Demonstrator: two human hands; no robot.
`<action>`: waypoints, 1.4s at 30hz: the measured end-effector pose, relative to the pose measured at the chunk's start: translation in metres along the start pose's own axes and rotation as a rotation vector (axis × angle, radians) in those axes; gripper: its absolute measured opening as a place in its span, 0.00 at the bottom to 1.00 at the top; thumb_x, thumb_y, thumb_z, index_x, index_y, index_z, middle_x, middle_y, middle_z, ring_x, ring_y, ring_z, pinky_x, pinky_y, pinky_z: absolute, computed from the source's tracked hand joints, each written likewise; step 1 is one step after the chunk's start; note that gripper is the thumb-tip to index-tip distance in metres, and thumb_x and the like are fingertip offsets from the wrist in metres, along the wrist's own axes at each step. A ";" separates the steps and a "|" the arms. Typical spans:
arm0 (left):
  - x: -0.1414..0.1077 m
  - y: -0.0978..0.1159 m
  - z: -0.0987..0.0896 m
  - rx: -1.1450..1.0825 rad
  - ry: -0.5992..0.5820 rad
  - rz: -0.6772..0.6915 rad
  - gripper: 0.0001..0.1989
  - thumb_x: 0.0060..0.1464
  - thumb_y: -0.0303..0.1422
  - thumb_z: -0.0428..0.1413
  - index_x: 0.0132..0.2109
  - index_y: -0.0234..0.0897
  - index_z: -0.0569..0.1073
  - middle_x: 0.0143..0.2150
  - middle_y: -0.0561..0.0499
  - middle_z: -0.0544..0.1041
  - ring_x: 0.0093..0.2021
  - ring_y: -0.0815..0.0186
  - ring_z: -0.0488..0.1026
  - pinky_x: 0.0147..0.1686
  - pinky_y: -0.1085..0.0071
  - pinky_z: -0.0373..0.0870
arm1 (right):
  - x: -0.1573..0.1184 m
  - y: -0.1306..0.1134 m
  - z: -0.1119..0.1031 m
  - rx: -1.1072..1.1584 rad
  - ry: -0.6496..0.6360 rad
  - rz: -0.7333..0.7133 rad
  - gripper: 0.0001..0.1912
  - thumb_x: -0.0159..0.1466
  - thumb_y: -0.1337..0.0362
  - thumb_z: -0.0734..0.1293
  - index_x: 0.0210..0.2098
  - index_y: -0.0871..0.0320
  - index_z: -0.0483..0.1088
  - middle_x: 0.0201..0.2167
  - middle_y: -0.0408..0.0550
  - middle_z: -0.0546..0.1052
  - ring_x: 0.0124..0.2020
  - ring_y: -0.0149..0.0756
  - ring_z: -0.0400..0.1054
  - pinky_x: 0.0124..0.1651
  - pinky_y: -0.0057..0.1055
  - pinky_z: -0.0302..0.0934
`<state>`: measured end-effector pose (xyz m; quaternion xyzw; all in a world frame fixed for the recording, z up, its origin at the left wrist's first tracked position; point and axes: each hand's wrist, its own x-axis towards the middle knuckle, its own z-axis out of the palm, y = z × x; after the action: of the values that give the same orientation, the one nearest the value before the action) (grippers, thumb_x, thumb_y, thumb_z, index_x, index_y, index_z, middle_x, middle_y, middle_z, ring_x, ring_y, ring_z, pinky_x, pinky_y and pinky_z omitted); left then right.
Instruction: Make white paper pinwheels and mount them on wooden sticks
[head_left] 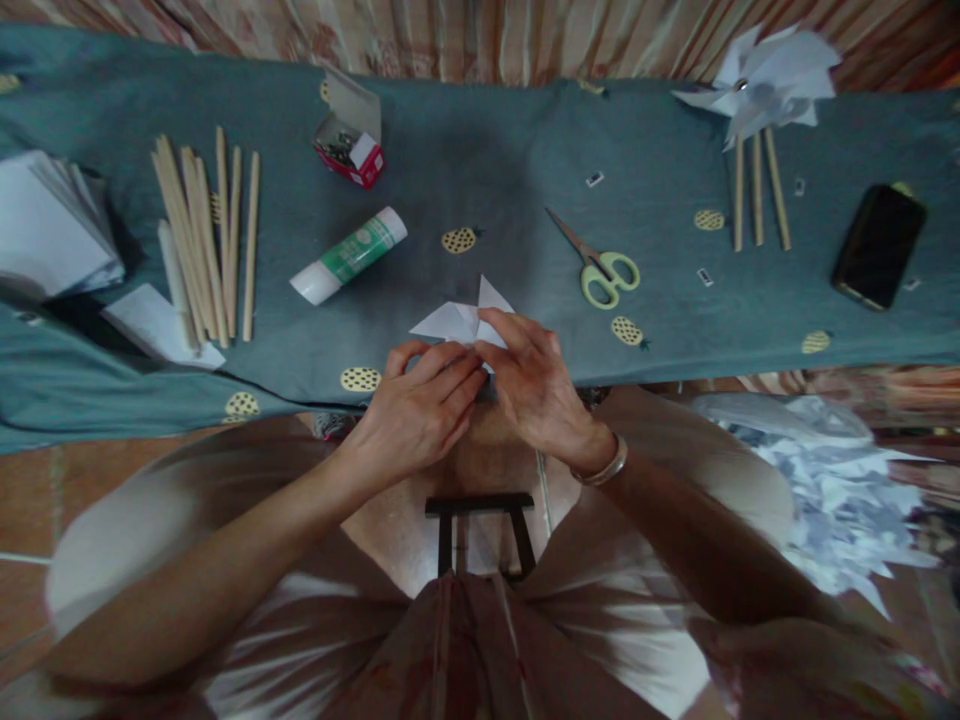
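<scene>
A folded white paper (452,322) with pointed blades lies at the near edge of the cloth-covered table, partly hidden under my fingers. My left hand (426,405) is bent over its lower left part, fingers together on the paper. My right hand (536,375), with a bracelet at the wrist, pinches the paper near its centre with thumb and forefinger. Beyond the paper on the left lies a green and white glue stick (352,254). Scissors with light green handles (598,270) rest open to the right.
On the left are wooden sticks (202,240) and a paper stack (52,225). An open red box (351,150) holds small metal pieces. Finished pinwheels (780,80) and a phone (879,246) lie on the right. Below the table is a bag of paper scraps (832,490).
</scene>
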<state>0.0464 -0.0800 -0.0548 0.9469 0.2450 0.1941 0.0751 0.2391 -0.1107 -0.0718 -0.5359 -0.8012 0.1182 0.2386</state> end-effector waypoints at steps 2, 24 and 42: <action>0.000 0.000 0.001 -0.024 -0.012 -0.030 0.13 0.65 0.28 0.50 0.53 0.31 0.73 0.54 0.41 0.80 0.57 0.52 0.73 0.54 0.52 0.62 | 0.001 0.000 -0.002 -0.051 0.004 -0.023 0.16 0.69 0.71 0.55 0.51 0.55 0.68 0.64 0.54 0.66 0.65 0.45 0.59 0.64 0.49 0.58; 0.007 -0.006 0.006 0.050 0.065 0.023 0.13 0.65 0.33 0.54 0.52 0.32 0.74 0.50 0.43 0.81 0.53 0.54 0.73 0.53 0.54 0.62 | 0.034 0.045 -0.011 0.510 0.182 0.484 0.19 0.57 0.61 0.73 0.48 0.58 0.75 0.39 0.49 0.81 0.32 0.36 0.75 0.37 0.35 0.72; 0.012 -0.023 -0.003 -0.097 0.136 -0.192 0.13 0.63 0.38 0.55 0.53 0.44 0.75 0.54 0.47 0.79 0.57 0.53 0.70 0.53 0.52 0.65 | 0.026 0.038 -0.035 0.882 0.227 0.725 0.13 0.49 0.57 0.76 0.25 0.57 0.72 0.16 0.37 0.71 0.19 0.26 0.63 0.22 0.25 0.56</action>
<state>0.0446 -0.0535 -0.0537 0.8989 0.3296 0.2616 0.1222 0.2792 -0.0741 -0.0515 -0.6354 -0.4109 0.4566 0.4679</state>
